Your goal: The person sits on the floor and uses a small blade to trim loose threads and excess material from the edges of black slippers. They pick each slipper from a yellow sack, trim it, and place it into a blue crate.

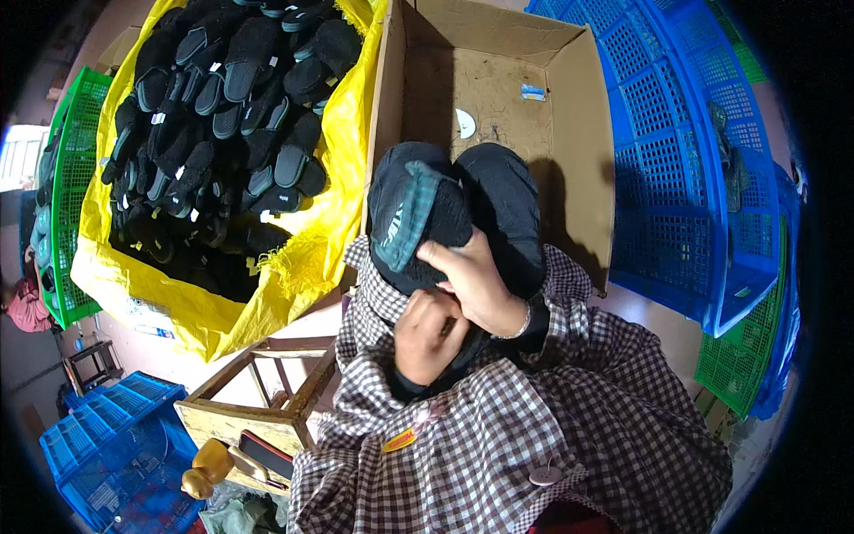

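A fuzzy black slipper (450, 222) with a dark teal edge and a white mark lies across my knees. My right hand (480, 283) grips it, the thumb pressed on its lower part. Just below and to the left, my left hand (429, 338) is closed with the fingers curled inward at the slipper's near end. Whatever those left fingers pinch is hidden behind them. Beyond my knees stands an open cardboard box (507, 116), with a small white piece (465, 123) and a blue-and-white scrap (533, 92) inside.
A yellow sack (311, 258) full of black slippers (245, 67) stands at the left. Blue crates (667, 178) rise along the right, near a green crate (740, 347). A wooden stool (258, 414) bears a phone (267, 454) at lower left, near another blue crate (120, 445).
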The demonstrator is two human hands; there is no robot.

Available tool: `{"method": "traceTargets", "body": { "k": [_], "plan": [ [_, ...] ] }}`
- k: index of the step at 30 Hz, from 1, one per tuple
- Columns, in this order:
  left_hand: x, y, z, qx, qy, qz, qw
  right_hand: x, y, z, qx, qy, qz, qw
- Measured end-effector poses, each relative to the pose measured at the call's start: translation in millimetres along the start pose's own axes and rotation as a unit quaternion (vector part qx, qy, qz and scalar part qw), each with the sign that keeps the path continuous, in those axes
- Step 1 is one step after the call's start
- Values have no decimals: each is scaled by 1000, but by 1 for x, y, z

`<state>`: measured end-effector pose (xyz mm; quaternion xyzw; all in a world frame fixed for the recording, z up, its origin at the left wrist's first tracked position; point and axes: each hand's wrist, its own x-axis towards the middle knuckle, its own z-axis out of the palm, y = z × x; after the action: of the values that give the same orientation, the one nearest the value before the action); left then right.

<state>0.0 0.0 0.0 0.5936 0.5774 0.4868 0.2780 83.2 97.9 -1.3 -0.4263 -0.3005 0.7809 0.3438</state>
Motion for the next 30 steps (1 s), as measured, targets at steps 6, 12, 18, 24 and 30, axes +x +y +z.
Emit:
{"method": "traceTargets", "body": {
  "k": [6, 12, 18, 24, 30],
  "plan": [
    [58, 11, -21, 220, 115, -43, 968, -4, 5, -2, -102, 12, -84, 991],
    [65, 1, -22, 205, 50, -56, 976, -34, -15, -32, -258, 33, -148, 954],
    [75, -10, -12, 127, -8, -90, 988, -37, -22, -35, -460, 80, -163, 869],
    [89, -17, -1, 95, -53, -108, 988, -24, -22, -58, -427, 95, -120, 891],
    [101, 9, 2, 127, -79, -89, 985, -19, -25, -71, -419, 125, -126, 890]
  ]
}}
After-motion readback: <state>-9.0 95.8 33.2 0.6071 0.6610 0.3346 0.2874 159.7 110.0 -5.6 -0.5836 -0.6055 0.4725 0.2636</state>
